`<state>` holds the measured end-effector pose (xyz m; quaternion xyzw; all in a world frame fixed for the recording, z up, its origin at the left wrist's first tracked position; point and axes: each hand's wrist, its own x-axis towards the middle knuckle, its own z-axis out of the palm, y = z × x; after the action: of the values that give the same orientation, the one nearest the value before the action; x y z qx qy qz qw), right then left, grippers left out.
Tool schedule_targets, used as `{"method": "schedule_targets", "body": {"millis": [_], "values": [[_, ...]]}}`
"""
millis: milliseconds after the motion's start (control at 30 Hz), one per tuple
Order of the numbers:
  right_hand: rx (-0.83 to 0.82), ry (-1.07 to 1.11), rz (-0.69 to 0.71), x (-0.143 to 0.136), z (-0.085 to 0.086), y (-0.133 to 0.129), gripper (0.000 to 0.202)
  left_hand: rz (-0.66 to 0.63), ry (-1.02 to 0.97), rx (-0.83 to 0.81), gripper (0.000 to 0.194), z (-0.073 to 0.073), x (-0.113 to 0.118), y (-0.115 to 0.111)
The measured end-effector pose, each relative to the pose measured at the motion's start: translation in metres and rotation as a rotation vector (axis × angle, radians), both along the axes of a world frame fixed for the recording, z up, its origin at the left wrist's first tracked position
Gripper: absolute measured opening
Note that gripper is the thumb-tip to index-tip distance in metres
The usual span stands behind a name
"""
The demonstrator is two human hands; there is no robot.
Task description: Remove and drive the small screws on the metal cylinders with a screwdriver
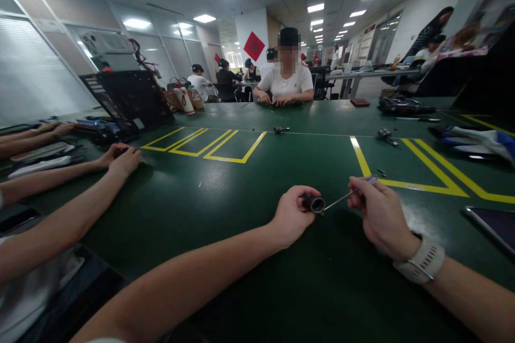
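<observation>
My left hand (295, 214) is closed around a short dark metal cylinder (314, 203), whose round hollow end faces me. In my right hand (378, 209) is a thin screwdriver (338, 202) with a purplish clear handle, gripped between thumb and fingers. Its shaft slants down to the left, and the tip meets the lower right rim of the cylinder near a small metal bit. Whether the tip sits in a screw is too small to tell. Several tiny metal parts (381, 172) lie on the green table just beyond my right hand.
Yellow tape outlines (225, 159) mark the green table (181, 209). Small metal assemblies lie farther off, one at the centre (280, 129) and another at the right (387, 136). A tablet-like device (493, 230) rests at the right edge. Co-workers' hands (123, 158) are at the left; a person (287, 77) sits opposite.
</observation>
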<state>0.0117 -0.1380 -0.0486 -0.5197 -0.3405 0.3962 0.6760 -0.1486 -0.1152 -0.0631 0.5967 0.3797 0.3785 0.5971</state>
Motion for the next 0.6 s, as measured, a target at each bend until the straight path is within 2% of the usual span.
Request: {"method": "schedule_targets", "body": {"millis": [200, 433, 600], "values": [[0.043, -0.071, -0.003, -0.001, -0.002, -0.001, 0.018, 0.026, -0.034, -0.073, 0.041, 0.007, -0.003, -0.001], [0.079, -0.312, 0.045, 0.002, -0.007, -0.005, 0.019, 0.082, -0.056, -0.098, 0.042, 0.015, -0.006, -0.004], [0.075, -0.449, 0.082, 0.002, -0.004, -0.011, 0.021, 0.083, -0.064, -0.126, 0.041, 0.021, -0.008, -0.006]]}}
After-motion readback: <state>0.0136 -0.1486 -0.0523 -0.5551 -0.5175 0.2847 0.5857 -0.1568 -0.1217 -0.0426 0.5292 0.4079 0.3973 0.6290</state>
